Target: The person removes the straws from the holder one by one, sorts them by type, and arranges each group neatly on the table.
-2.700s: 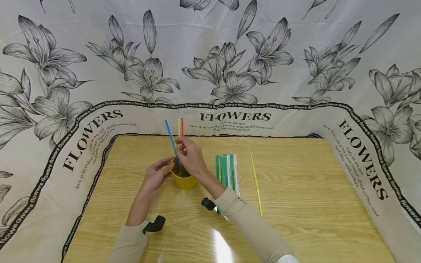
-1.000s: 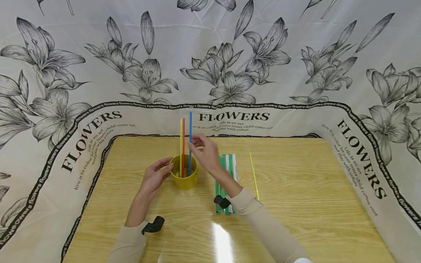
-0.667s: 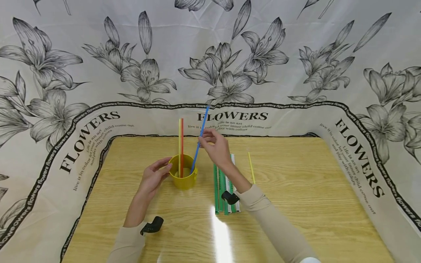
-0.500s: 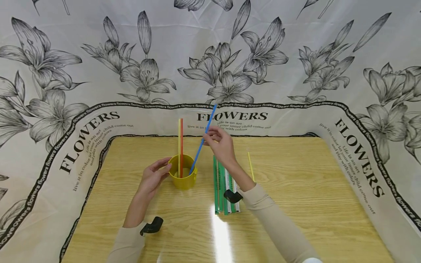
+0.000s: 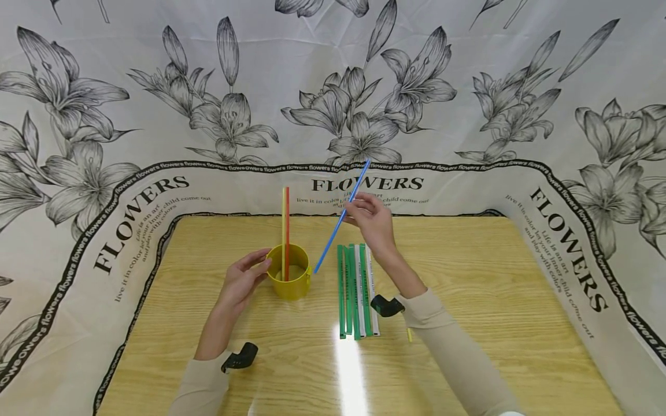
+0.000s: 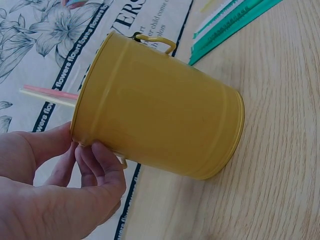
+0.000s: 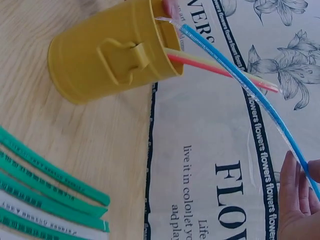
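My left hand [image 5: 244, 280] pinches the rim of a yellow metal bucket [image 5: 292, 289], which stands upright on the table. The thumb and fingers grip beside one small handle in the left wrist view. A yellow straw [image 5: 284, 231] and a red straw [image 5: 288, 231] stand in the bucket. To the right, my right hand [image 5: 376, 222] pinches a blue straw [image 5: 333, 234] in clear wrapping. This straw slants with its lower end just outside the bucket's right side, apart from it. In the right wrist view it crosses in front of the red straw [image 7: 215, 67].
Several green and white paper-wrapped sticks [image 5: 355, 292] lie side by side right of the bucket. Another yellow straw [image 5: 410, 335] lies mostly hidden under the right forearm. A floral cloth [image 5: 374, 190] borders the wooden table [image 5: 494, 289] at the back and sides.
The right hand has moved right and drawn the blue straw out of the bucket. The left hand stays on the rim, and the yellow and red straws remain inside.
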